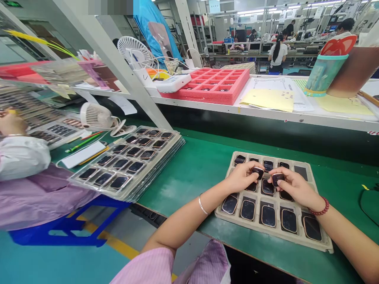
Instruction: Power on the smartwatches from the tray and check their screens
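Observation:
My left hand point(243, 175) pinches a smartwatch case point(257, 172) with a dark screen and a gold-coloured rim. A second such smartwatch case point(277, 179) is gripped between the thumb and fingers of my right hand point(291, 184). Both hands hover over a beige moulded tray point(245, 227), with the two cases close together but apart. Several more dark-faced watch cases point(268, 215) lie in the tray's pockets, one per pocket where I can see. My hands hide part of the middle and back rows.
Left of me, stacked clear trays point(139, 188) hold more watch cases. Beyond them are a small fan point(97, 117) and a co-worker's sleeve point(23, 156). A shelf point(266, 115) crosses behind, carrying a pink foam tray point(233, 98), papers and a teal cup point(324, 75). A blue stool point(68, 225) stands lower left.

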`<act>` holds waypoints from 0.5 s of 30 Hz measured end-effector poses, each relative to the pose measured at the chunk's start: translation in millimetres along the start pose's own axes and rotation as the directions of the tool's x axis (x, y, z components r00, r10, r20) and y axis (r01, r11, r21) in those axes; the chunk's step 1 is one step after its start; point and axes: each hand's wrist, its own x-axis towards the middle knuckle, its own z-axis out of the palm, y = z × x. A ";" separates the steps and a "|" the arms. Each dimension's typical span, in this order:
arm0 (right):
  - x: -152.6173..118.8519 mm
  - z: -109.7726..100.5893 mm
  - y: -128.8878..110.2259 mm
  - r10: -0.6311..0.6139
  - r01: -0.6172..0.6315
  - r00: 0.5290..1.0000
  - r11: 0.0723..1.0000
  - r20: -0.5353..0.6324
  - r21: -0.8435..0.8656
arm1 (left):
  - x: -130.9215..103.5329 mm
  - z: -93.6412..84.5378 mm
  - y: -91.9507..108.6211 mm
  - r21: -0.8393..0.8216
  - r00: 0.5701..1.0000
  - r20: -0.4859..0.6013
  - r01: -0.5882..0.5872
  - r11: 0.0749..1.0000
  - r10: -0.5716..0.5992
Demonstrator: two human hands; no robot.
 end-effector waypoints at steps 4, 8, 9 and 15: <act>0.0 0.0 0.0 -0.003 0.003 1.000 1.000 0.001 -0.004 | -0.2 0.0 0.2 0.001 1.000 -0.004 -0.006 1.000 0.006; 0.1 0.3 -0.9 0.001 -0.001 1.000 1.000 0.000 -0.005 | 0.1 -0.4 -1.0 0.011 1.000 0.005 -0.009 1.000 0.009; 0.1 0.4 -1.1 0.002 -0.002 1.000 1.000 -0.001 -0.006 | 0.2 -0.5 -1.3 0.016 1.000 0.003 -0.010 1.000 0.010; 0.0 0.5 -1.8 -0.002 0.002 1.000 1.000 0.002 -0.007 | 0.3 -0.9 -2.0 0.032 1.000 0.009 -0.011 0.999 0.011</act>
